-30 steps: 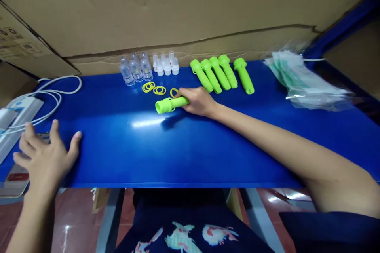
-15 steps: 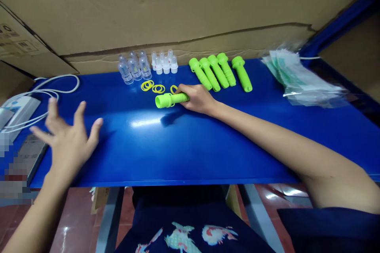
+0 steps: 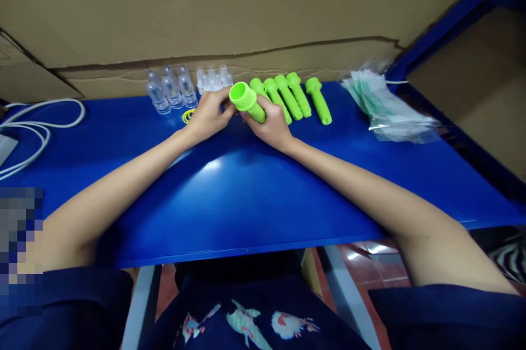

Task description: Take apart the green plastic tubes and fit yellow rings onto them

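Note:
A lime-green plastic flashlight body (image 3: pixel 243 96) is in my right hand (image 3: pixel 273 124), whose fingers wrap its narrower part. Its wide ribbed end is uncapped and tilts up toward me. Close against its left side is my left hand (image 3: pixel 211 114), fingers bent inward with the tips partly hidden; what they pinch, if anything, I cannot make out. Yellow rubber rings (image 3: pixel 188 115) lie on the table just left of my left hand, mostly covered by it. Small white-based clear parts (image 3: pixel 211 80) stand behind that hand, partly hidden.
Several more green flashlight bodies (image 3: pixel 302 97) lie in a row at the back. Clear plastic caps (image 3: pixel 171 91) stand left of them on the blue table (image 3: pixel 246 202). Plastic bags (image 3: pixel 390 109) lie at the right, a white cable (image 3: pixel 61 126) at the left. A cardboard wall (image 3: pixel 205 10) rises behind.
My left hand has moved from spread fingers at the far left to beside the flashlight body. The body has swung from lying sideways to tilting upward, and the camera has turned slightly right.

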Tool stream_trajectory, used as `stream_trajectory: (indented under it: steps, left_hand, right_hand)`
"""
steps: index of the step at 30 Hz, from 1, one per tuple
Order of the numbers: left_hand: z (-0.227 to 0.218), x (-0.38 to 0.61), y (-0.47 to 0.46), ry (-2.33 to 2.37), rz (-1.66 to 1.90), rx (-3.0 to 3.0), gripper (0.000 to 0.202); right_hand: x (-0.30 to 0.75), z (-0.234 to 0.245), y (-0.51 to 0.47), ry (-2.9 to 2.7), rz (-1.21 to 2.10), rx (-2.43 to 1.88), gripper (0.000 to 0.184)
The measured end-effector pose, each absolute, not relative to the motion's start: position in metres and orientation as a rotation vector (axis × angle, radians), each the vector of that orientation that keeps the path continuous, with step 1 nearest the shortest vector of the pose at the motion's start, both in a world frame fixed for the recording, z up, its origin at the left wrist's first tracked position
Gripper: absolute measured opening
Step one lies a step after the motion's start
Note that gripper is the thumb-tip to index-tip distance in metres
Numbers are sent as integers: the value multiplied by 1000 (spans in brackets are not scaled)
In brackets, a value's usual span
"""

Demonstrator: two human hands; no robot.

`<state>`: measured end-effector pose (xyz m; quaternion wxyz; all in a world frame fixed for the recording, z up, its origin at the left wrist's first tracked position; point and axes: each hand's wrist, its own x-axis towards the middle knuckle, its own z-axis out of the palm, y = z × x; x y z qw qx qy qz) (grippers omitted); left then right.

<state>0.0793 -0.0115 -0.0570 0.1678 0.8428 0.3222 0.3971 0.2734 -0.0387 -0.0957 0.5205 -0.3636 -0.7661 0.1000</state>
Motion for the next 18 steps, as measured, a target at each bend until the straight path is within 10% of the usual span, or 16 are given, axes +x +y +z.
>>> stream_trajectory:
  steps: [18]
  left_hand:
    - [-101,61,8,844,1434,1726,49]
  right_hand:
    - [282,-99,-37,-1800,365,-1053,64]
